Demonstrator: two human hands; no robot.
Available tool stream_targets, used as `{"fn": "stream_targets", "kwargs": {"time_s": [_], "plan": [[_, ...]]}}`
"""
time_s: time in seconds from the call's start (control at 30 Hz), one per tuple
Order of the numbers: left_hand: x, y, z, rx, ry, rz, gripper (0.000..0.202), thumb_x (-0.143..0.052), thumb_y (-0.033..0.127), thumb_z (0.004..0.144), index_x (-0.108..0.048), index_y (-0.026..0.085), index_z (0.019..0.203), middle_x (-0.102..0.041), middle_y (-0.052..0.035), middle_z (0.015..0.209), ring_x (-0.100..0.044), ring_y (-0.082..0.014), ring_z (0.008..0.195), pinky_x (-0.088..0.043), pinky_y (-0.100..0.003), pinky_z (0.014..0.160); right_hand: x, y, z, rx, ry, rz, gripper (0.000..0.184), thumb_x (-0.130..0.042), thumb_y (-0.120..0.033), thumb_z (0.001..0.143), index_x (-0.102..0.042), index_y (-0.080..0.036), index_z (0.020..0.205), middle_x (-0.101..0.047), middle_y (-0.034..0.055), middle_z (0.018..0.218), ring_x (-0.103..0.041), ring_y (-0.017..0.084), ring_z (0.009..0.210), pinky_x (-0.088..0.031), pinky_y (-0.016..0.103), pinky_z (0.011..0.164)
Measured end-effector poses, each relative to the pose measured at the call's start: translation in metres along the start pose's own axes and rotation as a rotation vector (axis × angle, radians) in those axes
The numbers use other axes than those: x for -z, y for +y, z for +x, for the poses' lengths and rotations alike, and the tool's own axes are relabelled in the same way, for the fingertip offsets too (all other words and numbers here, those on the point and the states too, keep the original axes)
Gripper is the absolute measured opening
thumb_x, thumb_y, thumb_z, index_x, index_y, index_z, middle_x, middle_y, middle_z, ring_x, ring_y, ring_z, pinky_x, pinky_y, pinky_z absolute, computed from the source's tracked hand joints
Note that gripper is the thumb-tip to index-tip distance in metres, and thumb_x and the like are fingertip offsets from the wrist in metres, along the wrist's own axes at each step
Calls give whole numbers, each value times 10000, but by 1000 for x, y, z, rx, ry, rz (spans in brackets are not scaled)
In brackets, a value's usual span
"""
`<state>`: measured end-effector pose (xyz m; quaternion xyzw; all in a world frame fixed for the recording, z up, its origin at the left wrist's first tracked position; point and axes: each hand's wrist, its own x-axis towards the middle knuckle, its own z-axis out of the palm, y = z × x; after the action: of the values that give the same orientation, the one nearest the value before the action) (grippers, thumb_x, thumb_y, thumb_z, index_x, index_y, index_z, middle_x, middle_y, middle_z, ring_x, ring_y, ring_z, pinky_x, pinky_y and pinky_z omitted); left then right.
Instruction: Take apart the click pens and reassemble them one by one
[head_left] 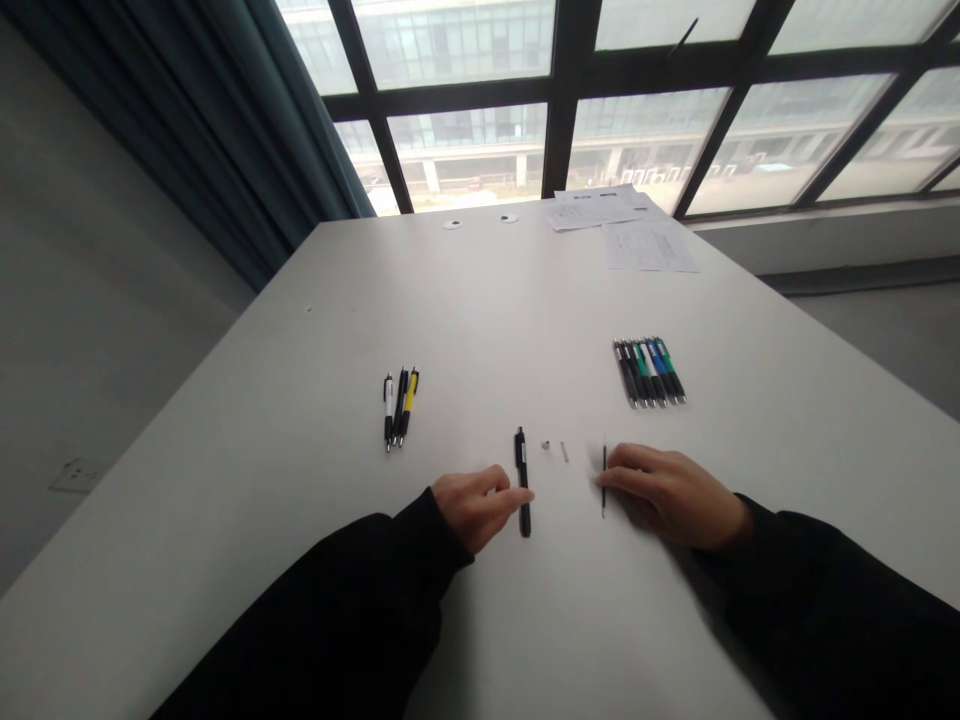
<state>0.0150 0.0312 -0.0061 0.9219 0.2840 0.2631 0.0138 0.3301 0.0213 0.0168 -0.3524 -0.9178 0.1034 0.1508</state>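
My left hand (484,505) is closed, its fingertips laid across a black pen barrel (523,460) that lies lengthwise on the white table. Between the fingertips of my right hand (664,490) is a thin dark pen refill (604,458), close to the tabletop and pointing away from me. A small pen tip (545,445) and a little spring (565,452) lie on the table between my two hands.
To the left lie a white pen, a black pen and a yellow pen (409,405). A row of several pens (649,372) sits at the right. Paper sheets (651,246) rest at the table's far edge, by the window. A blue curtain (247,130) hangs at left.
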Motion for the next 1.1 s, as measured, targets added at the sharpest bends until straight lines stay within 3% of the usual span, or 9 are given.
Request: {"fn": "stream_targets", "kwargs": {"time_s": [0.13,0.73,1.1], "plan": [[-1,0,0,-13,38,5,212,-532,167,906,-697,259,1001,-631,34,733,-466,-61,473,-329,-195,427,1,0,1,7,0,-4,281,-444,-120,921,-678,-173,1067,-643,104,953,-616,165,770,-505,267,692],[1,0,1,4,-24,-10,215,-532,153,901,-683,239,1027,-648,24,759,-549,-76,532,-402,-197,473,2,-3,2,-16,-18,13,240,-443,-138,947,-669,-160,1024,-637,106,945,-617,171,772,-505,276,699],[-3,0,-1,6,3,-29,214,-524,159,900,-677,239,1026,-648,26,755,-540,-74,529,-390,-193,470,1,-2,1,-6,-14,17,251,-447,-127,936,-673,-169,1036,-641,104,947,-618,168,782,-507,273,710]]}}
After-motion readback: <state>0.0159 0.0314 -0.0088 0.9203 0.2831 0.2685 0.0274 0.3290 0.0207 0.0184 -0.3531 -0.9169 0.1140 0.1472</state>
